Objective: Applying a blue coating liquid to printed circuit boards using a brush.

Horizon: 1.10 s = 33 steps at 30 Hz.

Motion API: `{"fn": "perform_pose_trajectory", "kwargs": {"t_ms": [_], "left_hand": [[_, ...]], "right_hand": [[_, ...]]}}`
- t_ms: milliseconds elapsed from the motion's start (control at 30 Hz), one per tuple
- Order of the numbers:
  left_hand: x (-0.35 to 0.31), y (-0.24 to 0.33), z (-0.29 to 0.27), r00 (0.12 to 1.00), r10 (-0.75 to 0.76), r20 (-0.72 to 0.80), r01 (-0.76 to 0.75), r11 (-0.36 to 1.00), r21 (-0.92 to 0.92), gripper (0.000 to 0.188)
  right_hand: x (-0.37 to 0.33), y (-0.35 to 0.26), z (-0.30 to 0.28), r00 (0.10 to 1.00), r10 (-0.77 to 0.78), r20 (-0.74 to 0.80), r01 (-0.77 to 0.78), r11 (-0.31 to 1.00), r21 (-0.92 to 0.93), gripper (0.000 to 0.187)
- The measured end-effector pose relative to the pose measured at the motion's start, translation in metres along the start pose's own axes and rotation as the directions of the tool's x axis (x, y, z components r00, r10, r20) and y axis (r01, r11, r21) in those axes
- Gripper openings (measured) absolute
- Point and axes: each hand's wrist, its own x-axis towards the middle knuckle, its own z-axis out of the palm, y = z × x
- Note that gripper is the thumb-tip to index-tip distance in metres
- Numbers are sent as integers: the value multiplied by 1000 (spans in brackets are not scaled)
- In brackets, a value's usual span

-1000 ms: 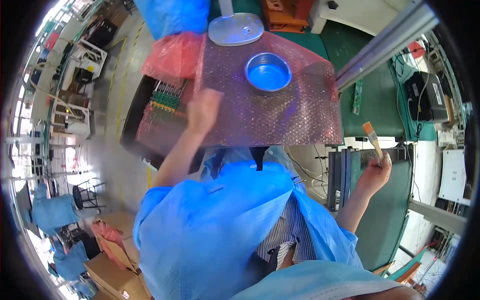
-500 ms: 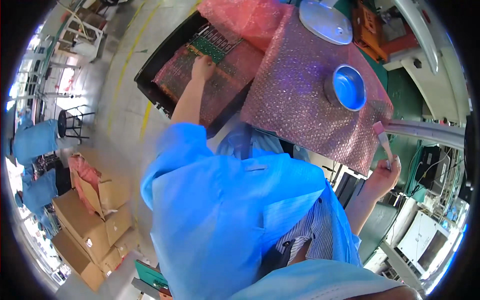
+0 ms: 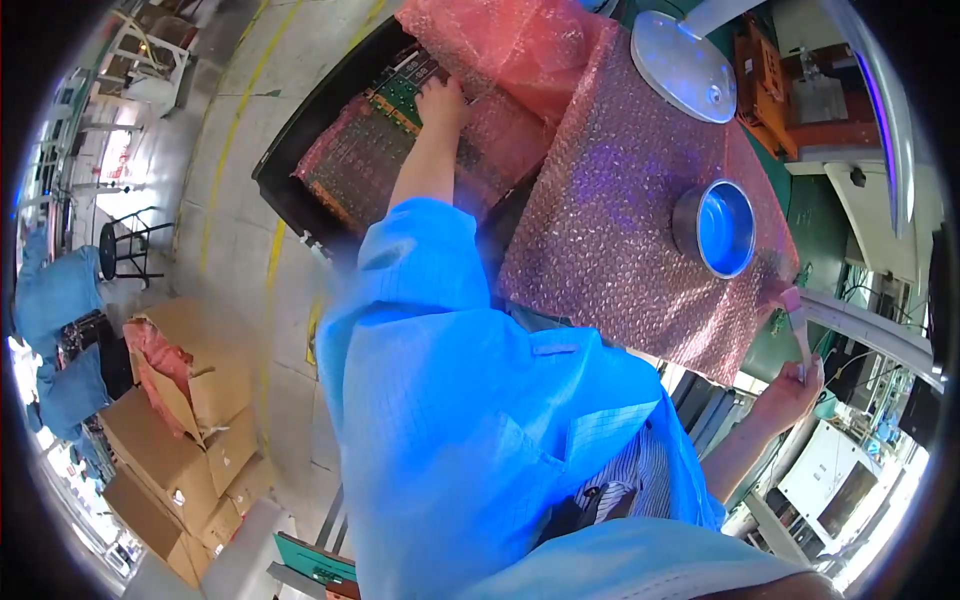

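My left hand (image 3: 441, 102) reaches into a black bin (image 3: 285, 150) at the upper left, its fingers bent over the right part of a green circuit board (image 3: 398, 100). The fingertips appear closed on the board's edge, though the hand hides part of it. Pink bubble wrap (image 3: 350, 150) lies under and around the board in the bin. Out to the right, my right hand (image 3: 788, 398) is closed round the pale handle of a flat brush (image 3: 799, 325) with pink bristles, pointing up. Left of the brush, a round metal cup (image 3: 686, 228), blue inside, stands on a bubble-wrap-covered surface (image 3: 590, 220).
A lamp with an oval head (image 3: 683, 65) hangs over the covered surface. Orange racks (image 3: 762, 90) stand at the far right. Cardboard boxes (image 3: 160, 440) sit on the floor at left, near a black stool (image 3: 125, 245) and people in blue.
My left hand has moved up and to the right along the circuit board. My right hand, still holding the brush, sits lower and farther right. The view has shifted slightly.
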Motion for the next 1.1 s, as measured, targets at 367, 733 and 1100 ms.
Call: {"fn": "perform_pose_trajectory", "kwargs": {"t_ms": [367,733,1100], "left_hand": [[35,-27,-2,870,449,203,-449,892,-45,52],[35,-8,-12,891,383,242,-393,919,-8,52],[40,5,-34,693,553,462,-713,618,331,59]], "right_hand": [[7,-11,20,988,88,-125,-82,995,50,19],[0,-18,21,976,218,17,-204,882,425,16],[-3,-19,21,961,275,-4,-239,843,482,14]]}}
